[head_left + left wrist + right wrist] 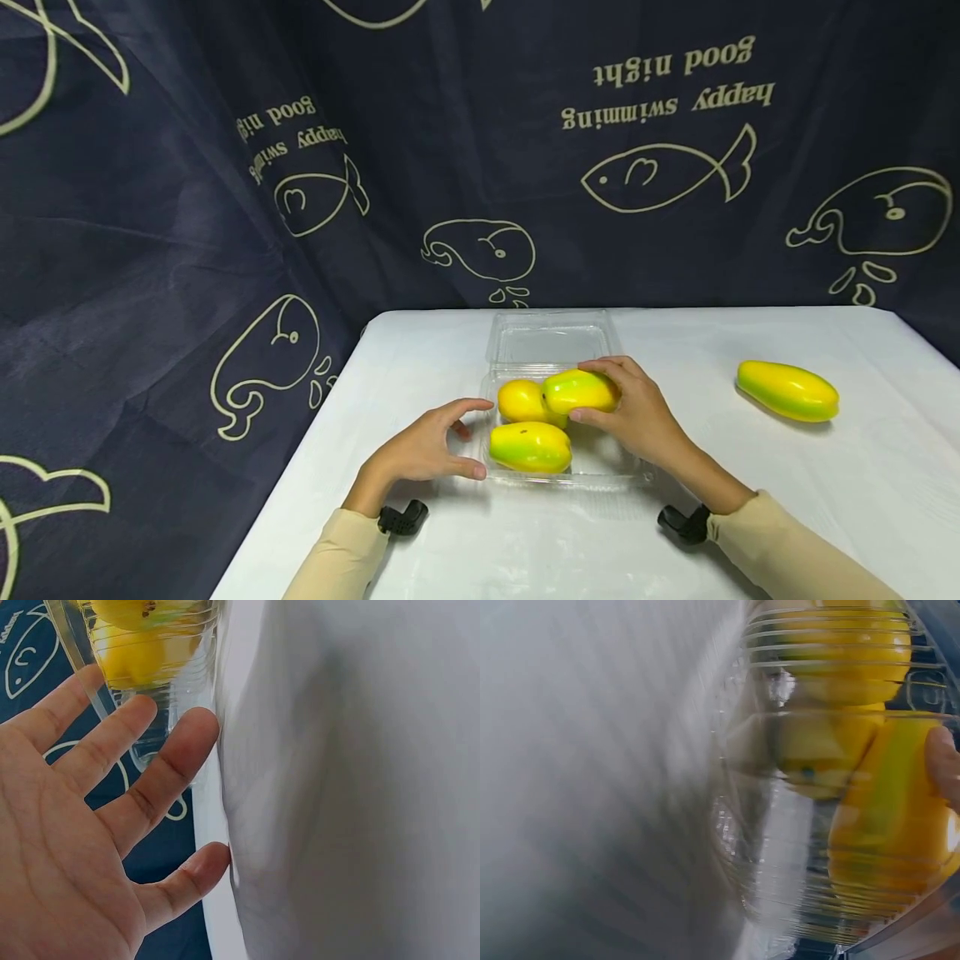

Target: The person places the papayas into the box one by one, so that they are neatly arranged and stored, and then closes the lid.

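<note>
My right hand (639,410) grips a yellow-green papaya (572,392) between thumb and fingers, over the back of a clear plastic clamshell box (611,461). Part of that papaya overlaps a yellow one (519,402) behind it in the head view. Another papaya (529,447) lies at the box's front left. My left hand (422,443) is at the left side of the box, fingers spread and holding nothing; in the left wrist view its fingertips (196,729) come close to the ridged wall. Through the clear wall, the right wrist view shows the gripped papaya (881,817) tilted.
The box's clear lid (553,342) lies folded back toward the far table edge. A separate papaya (787,391) rests on the white tabletop (750,475) at the right. Dark printed cloth (480,150) hangs behind the table and along its left.
</note>
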`<state>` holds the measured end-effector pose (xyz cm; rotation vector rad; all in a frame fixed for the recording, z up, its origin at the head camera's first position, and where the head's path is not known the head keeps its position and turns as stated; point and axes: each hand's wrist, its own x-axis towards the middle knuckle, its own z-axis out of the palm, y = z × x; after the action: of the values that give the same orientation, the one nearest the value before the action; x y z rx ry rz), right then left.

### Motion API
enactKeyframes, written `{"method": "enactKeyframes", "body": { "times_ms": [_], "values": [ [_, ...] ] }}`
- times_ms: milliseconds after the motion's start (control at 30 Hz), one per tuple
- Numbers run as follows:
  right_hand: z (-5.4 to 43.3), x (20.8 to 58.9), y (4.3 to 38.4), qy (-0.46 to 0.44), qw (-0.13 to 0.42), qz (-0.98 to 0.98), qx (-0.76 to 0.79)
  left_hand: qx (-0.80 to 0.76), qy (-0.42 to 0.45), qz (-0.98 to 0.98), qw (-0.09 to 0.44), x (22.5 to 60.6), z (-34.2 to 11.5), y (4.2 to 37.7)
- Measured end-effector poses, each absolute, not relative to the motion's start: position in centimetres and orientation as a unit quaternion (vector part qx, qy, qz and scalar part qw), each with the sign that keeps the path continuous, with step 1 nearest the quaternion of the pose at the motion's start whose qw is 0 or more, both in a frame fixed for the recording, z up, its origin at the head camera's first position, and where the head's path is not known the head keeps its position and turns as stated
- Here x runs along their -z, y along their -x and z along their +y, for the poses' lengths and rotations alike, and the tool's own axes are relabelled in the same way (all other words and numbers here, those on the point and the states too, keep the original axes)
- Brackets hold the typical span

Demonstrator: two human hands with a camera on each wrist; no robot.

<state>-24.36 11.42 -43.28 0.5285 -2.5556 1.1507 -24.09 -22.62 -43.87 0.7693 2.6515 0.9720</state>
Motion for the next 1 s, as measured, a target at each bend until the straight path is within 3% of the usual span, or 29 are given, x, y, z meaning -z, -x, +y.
{"method": "enactKeyframes", "body": {
  "times_ms": [833,1000],
  "values": [
    [12.0,44.3,23.9,-0.192,0.185,-0.900,-0.345,-0.325,-0.267,0.901,0.103,43.9,-22.7,24.1],
    [11.8,44.3,24.0,-0.194,0.166,-0.905,-0.339,-0.324,-0.269,0.902,0.096,44.0,-22.8,24.2]
  ]
}}
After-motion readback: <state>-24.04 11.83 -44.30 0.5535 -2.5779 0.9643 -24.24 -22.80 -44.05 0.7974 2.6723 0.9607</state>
